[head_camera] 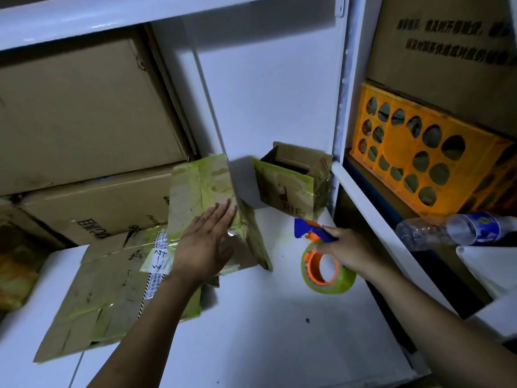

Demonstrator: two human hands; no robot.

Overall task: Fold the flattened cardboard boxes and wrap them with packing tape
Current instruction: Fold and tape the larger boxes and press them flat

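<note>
Storage corner: white table [265, 331] against white shelving [340, 107], brown cartons [84, 107] stacked in the upper left of the frame, an orange crate [419, 152] and a plastic bottle [453, 229] at right. Progress, judged from the layout: one small box [288, 189] stands at centre back, folded and covered in yellowish tape, with its top flaps open. A second taped box [201, 189] stands just left of centre. One flattened box [112, 298] lies at lower left, partly beneath the second, not yet folded. So two are done or nearly so, and at least one is left. Left hand [204, 247]: fingers [221, 211] straight and together, laid flat against the face of the second taped box, pressing, not gripping. Right hand [347, 250]: fingers curled round the handle of the tape dispenser [316, 247], right of centre, with the roll low over the table; contact with the table uncertain. Cannot tell whether a tape strand runs to the box.
</note>
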